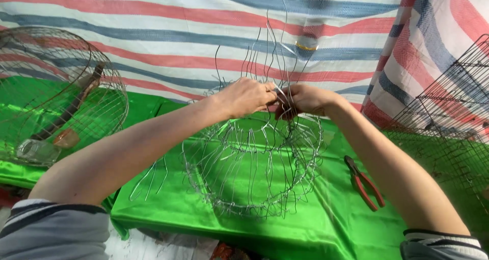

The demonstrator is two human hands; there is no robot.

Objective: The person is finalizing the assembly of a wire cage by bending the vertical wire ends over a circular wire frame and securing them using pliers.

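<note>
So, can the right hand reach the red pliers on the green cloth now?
Probably yes. The red pliers lie bare on the green cloth beside the right forearm, with nothing over them, but the right hand is busy gripping the wire basket.

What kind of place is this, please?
Probably a makeshift craft workspace for making wire baskets: both hands work on a half-woven wire basket, red-handled pliers lie on the green cloth, and a striped tarpaulin hangs behind.

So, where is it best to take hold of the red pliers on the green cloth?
Probably the red handles of the pliers, gripped from above. They lie flat on the green cloth, apart from the wire basket, with the dark jaws pointing away from the person.
</note>
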